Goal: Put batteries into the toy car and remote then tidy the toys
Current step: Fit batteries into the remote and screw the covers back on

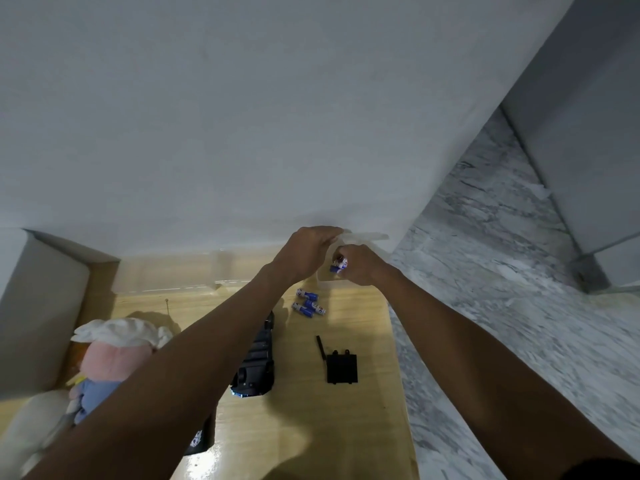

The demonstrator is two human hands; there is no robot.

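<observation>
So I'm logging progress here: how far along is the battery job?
Done: the black cover is off and lies beside the upturned toy car. In hand: the right hand holds batteries, and the left hand grips clear packaging. Left: loading the loose batteries, then tidying the plush toy.

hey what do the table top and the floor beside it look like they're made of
Table top: looks like light wood or wood-look laminate, with faint grain and a soft sheen that mirrors the light; which one is unclear. Floor: seems polished marble or marble-patterned tile, grey-white with dark veins.
</observation>
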